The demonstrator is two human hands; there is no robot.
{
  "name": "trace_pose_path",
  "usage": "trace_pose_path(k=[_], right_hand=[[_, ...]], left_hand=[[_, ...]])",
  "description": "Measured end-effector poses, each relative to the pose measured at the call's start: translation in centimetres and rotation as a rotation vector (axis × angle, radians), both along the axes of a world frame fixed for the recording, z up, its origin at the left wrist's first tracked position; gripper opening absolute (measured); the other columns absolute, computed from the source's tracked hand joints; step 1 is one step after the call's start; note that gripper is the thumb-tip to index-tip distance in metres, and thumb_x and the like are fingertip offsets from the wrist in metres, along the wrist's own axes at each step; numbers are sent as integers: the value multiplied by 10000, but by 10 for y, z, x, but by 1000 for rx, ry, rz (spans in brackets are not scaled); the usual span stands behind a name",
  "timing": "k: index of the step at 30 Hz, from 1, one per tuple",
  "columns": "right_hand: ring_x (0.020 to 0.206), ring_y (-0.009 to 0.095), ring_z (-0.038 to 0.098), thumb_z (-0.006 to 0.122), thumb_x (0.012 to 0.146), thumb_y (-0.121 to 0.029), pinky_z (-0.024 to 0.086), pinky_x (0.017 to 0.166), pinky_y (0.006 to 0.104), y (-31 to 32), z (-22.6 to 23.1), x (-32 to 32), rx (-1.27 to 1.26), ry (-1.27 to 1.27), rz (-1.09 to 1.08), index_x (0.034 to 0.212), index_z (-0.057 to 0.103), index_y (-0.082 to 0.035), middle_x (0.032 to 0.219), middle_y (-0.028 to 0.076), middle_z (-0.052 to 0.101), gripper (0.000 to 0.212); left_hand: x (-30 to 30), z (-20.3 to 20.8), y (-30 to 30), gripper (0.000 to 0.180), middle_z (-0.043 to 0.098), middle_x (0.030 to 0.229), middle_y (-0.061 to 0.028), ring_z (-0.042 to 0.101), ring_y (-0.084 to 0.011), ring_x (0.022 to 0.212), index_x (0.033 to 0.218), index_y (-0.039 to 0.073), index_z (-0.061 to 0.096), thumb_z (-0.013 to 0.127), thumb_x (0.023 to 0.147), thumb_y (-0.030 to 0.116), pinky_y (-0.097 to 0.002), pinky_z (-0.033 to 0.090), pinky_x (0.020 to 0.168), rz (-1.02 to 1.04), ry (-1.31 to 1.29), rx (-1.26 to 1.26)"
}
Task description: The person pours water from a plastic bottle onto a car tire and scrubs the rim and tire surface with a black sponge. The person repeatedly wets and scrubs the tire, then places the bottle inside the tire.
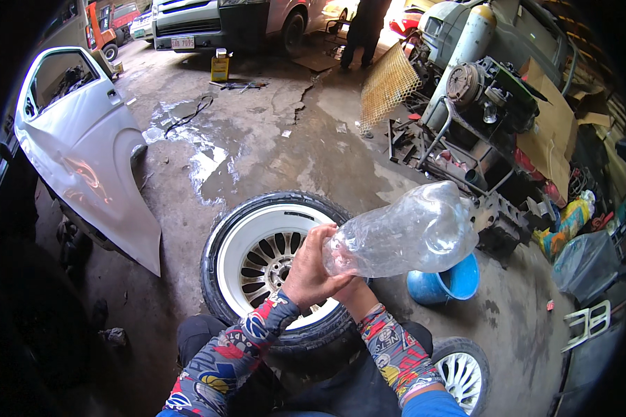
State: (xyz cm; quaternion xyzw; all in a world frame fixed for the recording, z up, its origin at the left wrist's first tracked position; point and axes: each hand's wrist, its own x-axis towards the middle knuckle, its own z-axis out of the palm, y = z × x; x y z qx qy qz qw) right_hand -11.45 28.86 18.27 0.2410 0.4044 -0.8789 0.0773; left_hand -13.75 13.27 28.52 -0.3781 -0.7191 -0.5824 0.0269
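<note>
A large clear plastic bottle (pixel 403 233) is held tilted over the wheel, its rounded base pointing to the upper right. My left hand (pixel 311 270) is closed around its narrower end. Just behind and below, my right hand (pixel 355 295) presses against the same end. Most of the right fingers are hidden by the left hand, though some skin shows through the plastic. Under my hands a tyre (pixel 219 292) on a white multi-spoke rim (pixel 231 267) lies flat on the floor between my knees. The bottle's mouth is out of sight.
A blue bucket (pixel 428 288) stands right of the wheel, with another wheel (pixel 462 375) nearer me. A white car door panel (pixel 83 153) leans at left. Engine parts (pixel 497 90), a gas cylinder (pixel 469 45) and scrap crowd the right. Wet patches (pixel 205 163) mark the concrete.
</note>
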Motion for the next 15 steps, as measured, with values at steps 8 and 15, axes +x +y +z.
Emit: trace_pose_path(k=[8,15], right_hand=[[512,106,510,506,1012,-556,324,366,269,27,16,26,-64,-126,190,1065,651,-221,793,-23,636,369],[482,106,480,509,1004,-487,266,362,246,11,13,33,20,-128,112,1026,658,-203,710,-16,572,321]], left_hand=[[-14,21,-14,1276,448,1487,-219,476,-324,1389,1563,-9,241,985,635,454,-442,374,1177,-197,-125,30],[-14,33,-25,1003,614,1326,-177,602,-262,1246,1419,-58,457,977,688,390,-396,480,1076,-258,-423,22]])
